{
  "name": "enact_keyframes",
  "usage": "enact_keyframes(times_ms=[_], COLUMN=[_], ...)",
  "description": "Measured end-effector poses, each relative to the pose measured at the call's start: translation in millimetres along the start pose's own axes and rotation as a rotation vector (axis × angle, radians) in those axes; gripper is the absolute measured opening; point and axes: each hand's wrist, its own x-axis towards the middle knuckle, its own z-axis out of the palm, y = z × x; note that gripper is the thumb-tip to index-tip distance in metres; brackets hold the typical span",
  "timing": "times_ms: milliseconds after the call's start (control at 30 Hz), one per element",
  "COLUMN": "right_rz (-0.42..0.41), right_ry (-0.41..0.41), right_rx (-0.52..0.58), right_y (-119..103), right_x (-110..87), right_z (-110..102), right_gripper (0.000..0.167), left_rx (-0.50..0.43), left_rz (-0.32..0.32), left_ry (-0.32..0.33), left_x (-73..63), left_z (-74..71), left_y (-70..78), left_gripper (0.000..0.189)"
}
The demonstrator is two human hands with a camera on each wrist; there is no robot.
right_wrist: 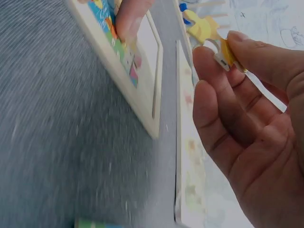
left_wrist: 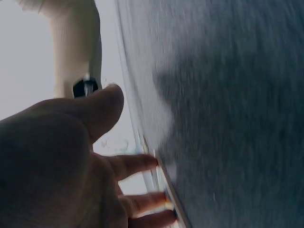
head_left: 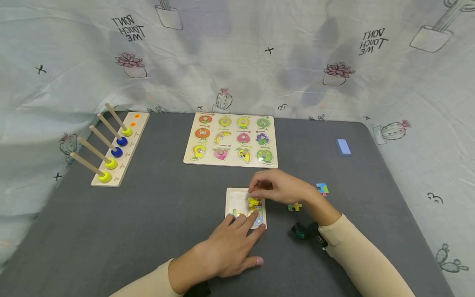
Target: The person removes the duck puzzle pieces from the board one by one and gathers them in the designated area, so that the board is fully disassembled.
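Observation:
A yellow jigsaw piece is pinched between the thumb and fingers of my right hand, above the right part of a small wooden puzzle tray. The right wrist view shows this piece lifted clear of the tray's rim. My left hand has its fingers extended, the tips resting on the near part of the tray over fitted, colourful pieces. In the left wrist view, the left fingers touch the tray's edge. Two loose jigsaw pieces, one blue-green and one yellowish, lie near the right forearm.
Beyond the tray lies a wooden fruit puzzle board. At the left stands a wooden peg board with slanting pegs and yellow and blue rings. A small blue block is at the back right of the grey table.

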Motion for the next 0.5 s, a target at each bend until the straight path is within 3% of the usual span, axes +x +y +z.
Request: enact_keyframes(times_ms=[233, 500], right_rz=[0.065, 0.088], right_ry=[0.043, 0.071], right_rx=[0.029, 0.013], right_y=[-1.0, -2.1], right_x=[-21.0, -44.2], right_z=[-7.3, -16.8], right_gripper=[0.013, 0.014], left_rx=[-0.056, -0.100], left_rz=[0.016, 0.085], left_ry=[0.038, 0.141], left_x=[-1.8, 0.9], left_z=[1.7, 4.1], left_y=[-12.4, -26.2], left_gripper=[0.065, 0.054])
